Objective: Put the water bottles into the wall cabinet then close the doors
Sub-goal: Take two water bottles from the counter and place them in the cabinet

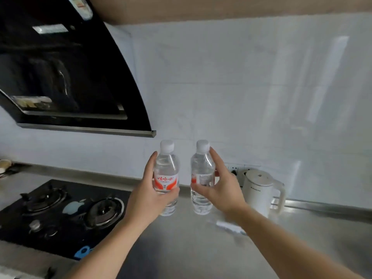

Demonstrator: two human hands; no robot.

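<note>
Bottles: two clear water bottles stand upright side by side in the lower middle of the frame, white caps up, apart from each other with a narrow gap between.
Left bottle [166,178]: the one with the red and white label turned toward the viewer; the left hand [150,196] is wrapped around its lower half from the left, thumb across the front under the label.
Right bottle [202,178]: its label is turned partly away; the right hand [219,186] holds it from the right, the thumb in front at the label and one long finger reaching up to the neck.
Long axis: both are vertical, so each hand grips across the body, not along it.
Height: I cannot tell if the bottoms touch the steel counter [181,248] or are already a little above it.
Cabinet: only a brown wooden strip [221,9] at the top of the frame shows, probably its underside; the doors are not visible. The goal lies straight up from both hands.
Nearer hand: both seem equally far from it.
Neighbours: range hood [66,73] at upper left, hob [60,214] at lower left, white kettle [261,190] just right of the right hand.
Next move, as I judge: lift both bottles upward, clear of the hood edge.
</note>
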